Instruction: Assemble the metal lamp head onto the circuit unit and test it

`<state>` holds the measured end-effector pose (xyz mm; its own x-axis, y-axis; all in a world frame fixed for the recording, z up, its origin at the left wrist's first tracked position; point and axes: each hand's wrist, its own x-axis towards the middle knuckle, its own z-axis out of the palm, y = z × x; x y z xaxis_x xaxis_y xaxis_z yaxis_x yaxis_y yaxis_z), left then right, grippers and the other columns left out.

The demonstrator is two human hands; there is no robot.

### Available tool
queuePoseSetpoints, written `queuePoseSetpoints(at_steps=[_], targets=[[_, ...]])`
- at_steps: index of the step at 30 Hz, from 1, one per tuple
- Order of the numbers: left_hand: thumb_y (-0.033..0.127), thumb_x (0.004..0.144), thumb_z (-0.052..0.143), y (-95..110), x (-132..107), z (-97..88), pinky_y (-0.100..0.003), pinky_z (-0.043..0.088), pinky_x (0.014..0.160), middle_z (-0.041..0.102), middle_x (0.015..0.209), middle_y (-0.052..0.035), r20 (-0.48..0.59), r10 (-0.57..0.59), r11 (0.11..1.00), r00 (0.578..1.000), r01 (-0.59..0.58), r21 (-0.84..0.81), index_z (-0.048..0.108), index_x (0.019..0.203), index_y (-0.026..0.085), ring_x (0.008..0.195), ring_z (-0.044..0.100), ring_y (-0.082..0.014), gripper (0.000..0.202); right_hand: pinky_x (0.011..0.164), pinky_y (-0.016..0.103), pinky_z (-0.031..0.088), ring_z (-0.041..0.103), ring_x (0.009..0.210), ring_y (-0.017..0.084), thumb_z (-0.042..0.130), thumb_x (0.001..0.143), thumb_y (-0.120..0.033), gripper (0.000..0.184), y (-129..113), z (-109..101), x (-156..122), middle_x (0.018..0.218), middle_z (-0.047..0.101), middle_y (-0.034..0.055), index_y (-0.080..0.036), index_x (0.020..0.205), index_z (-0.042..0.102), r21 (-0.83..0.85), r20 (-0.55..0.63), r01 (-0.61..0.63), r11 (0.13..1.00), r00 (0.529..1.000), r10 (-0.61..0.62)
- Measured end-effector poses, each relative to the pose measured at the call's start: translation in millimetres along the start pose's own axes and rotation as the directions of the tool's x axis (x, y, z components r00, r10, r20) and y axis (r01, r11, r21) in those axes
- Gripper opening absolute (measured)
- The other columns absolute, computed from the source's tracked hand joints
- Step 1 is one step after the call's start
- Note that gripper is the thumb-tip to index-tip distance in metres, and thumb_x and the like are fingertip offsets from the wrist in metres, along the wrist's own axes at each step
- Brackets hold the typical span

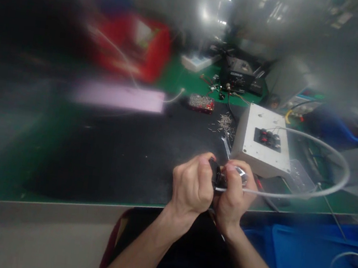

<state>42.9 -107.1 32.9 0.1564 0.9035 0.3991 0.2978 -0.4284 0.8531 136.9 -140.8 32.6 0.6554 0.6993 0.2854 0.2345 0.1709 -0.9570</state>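
Note:
Close together over the near edge of the bench, both my hands are closed. My left hand (193,184) wraps round a black part (214,170), its thumb pressed along the top. My right hand (235,192) grips a shiny silver rounded piece (241,174) right beside the black part. Whether the two pieces are joined is hidden by my fingers. A white cable (299,197) runs from between my hands out to the right, then loops back to the white box (253,124), which has red and black terminals (268,139) on top.
Beyond my hands lie a wrench (225,146), a pile of small metal pins (225,122) and a red tin (201,103) full of them. A red bin (158,56) and a black device (237,78) stand farther back. Blue trays (298,255) sit below the bench at right.

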Motion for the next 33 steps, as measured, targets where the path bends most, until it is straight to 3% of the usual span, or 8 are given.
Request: queuePoseSetpoints(at_steps=[4,10,14,24,33], targets=[[0.025,0.107,0.032,1.1,0.0,1.0,-0.031,0.050,0.087,0.075,0.103,-0.0069,-0.016,-0.005,1.000,1.000,0.005,0.007,0.069,0.109,0.016,0.095,0.072,-0.0218,0.038,0.064,0.027,0.043,0.056,0.069,0.015,0.063,0.098,-0.035,0.021,-0.4,0.5,0.3,0.080,0.059,0.0006,-0.015,0.090,0.063,0.007,0.010,0.006,1.000,1.000,-0.007],[0.030,0.107,0.035,-0.9,-2.2,2.1,-0.030,0.051,0.086,0.075,0.101,-0.0051,-0.038,-0.034,0.999,0.999,0.033,-0.019,0.070,0.108,0.017,0.093,0.072,-0.0211,0.038,0.067,0.028,0.044,0.056,0.073,0.015,0.064,0.096,-0.030,0.016,-5.2,3.0,2.2,0.083,0.058,0.0014,-0.016,0.088,0.063,-0.027,0.018,0.122,0.992,0.992,-0.122],[0.025,0.106,0.036,-1.5,-2.9,2.0,-0.031,0.052,0.088,0.075,0.102,-0.0058,-0.065,-0.048,0.999,0.997,0.046,-0.025,0.070,0.108,0.017,0.094,0.072,-0.0210,0.036,0.064,0.027,0.042,0.053,0.069,0.014,0.063,0.096,-0.030,0.017,-4.8,2.3,3.9,0.080,0.057,0.0005,-0.016,0.087,0.062,-0.019,0.078,0.079,0.997,0.994,-0.077],[0.025,0.104,0.038,-2.4,-3.1,1.0,-0.028,0.053,0.089,0.074,0.101,-0.0050,-0.064,-0.056,0.998,0.996,0.053,-0.041,0.069,0.109,0.018,0.092,0.071,-0.0197,0.032,0.065,0.026,0.043,0.056,0.069,0.014,0.062,0.096,-0.031,0.018,-6.1,2.7,3.1,0.079,0.062,0.0005,-0.015,0.086,0.064,-0.016,0.075,0.029,0.999,0.997,-0.027],[0.030,0.104,0.042,-4.6,-0.3,-0.4,-0.030,0.052,0.086,0.075,0.102,-0.0036,-0.054,-0.098,0.994,0.994,0.096,-0.043,0.071,0.105,0.020,0.092,0.070,-0.0217,0.031,0.062,0.027,0.042,0.053,0.067,0.014,0.062,0.096,-0.034,0.021,-5.3,4.3,2.1,0.078,0.059,0.0003,-0.016,0.087,0.063,-0.118,0.076,0.089,0.989,0.994,-0.080]])
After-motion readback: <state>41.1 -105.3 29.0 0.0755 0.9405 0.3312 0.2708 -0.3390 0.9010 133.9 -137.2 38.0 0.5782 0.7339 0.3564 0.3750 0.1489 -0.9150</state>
